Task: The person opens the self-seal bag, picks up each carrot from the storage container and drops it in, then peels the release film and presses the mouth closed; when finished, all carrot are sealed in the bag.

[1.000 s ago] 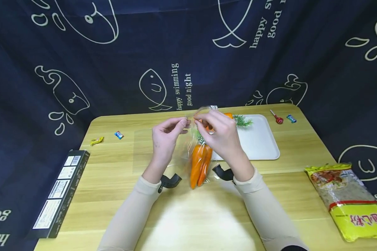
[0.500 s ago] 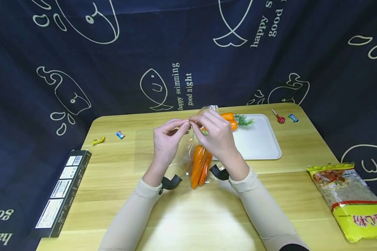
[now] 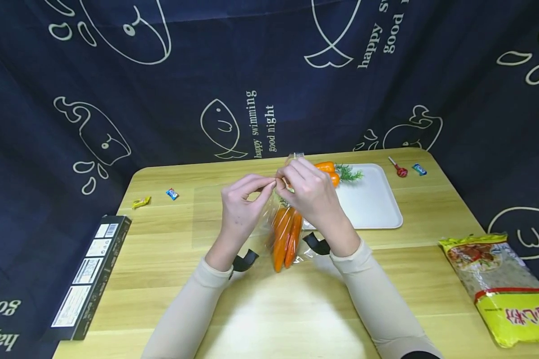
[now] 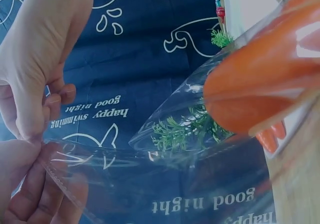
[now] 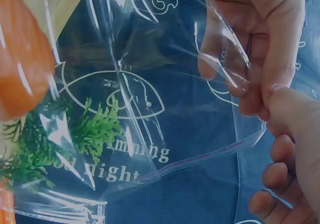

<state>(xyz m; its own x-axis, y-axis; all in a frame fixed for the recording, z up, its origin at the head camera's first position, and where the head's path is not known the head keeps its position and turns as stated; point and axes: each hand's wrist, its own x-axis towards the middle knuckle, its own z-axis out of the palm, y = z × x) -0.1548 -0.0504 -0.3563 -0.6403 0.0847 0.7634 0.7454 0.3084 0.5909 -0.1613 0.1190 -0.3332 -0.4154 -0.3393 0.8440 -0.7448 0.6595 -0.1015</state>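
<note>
A clear zip bag [image 5: 165, 168] holds orange carrots [image 3: 282, 242] with green tops [image 4: 187, 129]. My left hand [image 3: 242, 203] pinches one corner of its upper edge between thumb and fingers. Right beside it, my right hand [image 3: 312, 192] pinches the same edge, and the fingertips of both meet there. A faint pinkish seal line runs along the bag's edge in the right wrist view. In the head view the right hand hides part of the green tops and of the bag's upper end.
A white tray [image 3: 373, 199] with more carrots [image 3: 325, 167] stands behind the right hand. Another clear sheet or bag [image 3: 206, 219] lies flat at left. Around them are a long black box [image 3: 90, 279], a yellow food packet [image 3: 498, 289], a lollipop [image 3: 400, 170] and several wrapped candies [image 3: 172, 194].
The right hand has moved left to the left hand, so their fingertips, apart a second ago, now meet. Over the last half second both have shifted slightly down and right.
</note>
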